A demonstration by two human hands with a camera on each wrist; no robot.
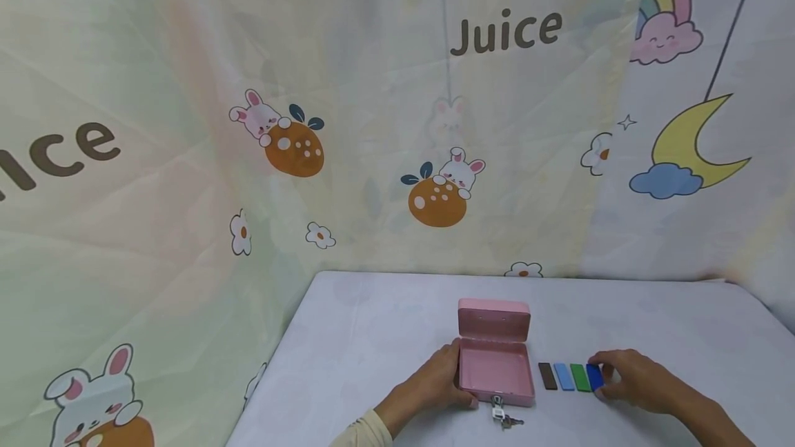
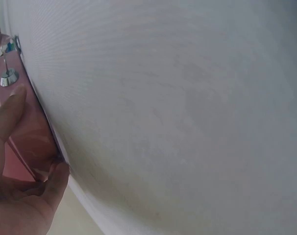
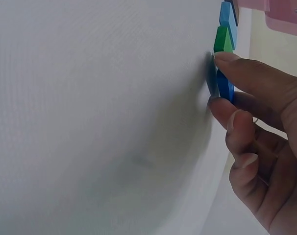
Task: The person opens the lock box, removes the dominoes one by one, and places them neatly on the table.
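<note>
A pink metal cash box [image 1: 495, 370] stands with its lid raised and nothing inside. My left hand [image 1: 439, 376] grips its left side, thumb at the front wall and fingers along the side; the left wrist view shows the thumb below the silver lock [image 2: 9, 77]. To the right of the box, a dark brown block [image 1: 548, 376], a light blue block [image 1: 564, 376], a green block [image 1: 580, 378] and a dark blue block [image 1: 594, 377] lie in a row. My right hand [image 1: 640, 379] pinches the dark blue one between thumb and fingers, close to the table.
Keys on a ring [image 1: 511, 422] hang from the lock at the box front. The white-covered table [image 1: 366, 323] reaches back to a patterned curtain [image 1: 373, 157], with another curtain side on the left.
</note>
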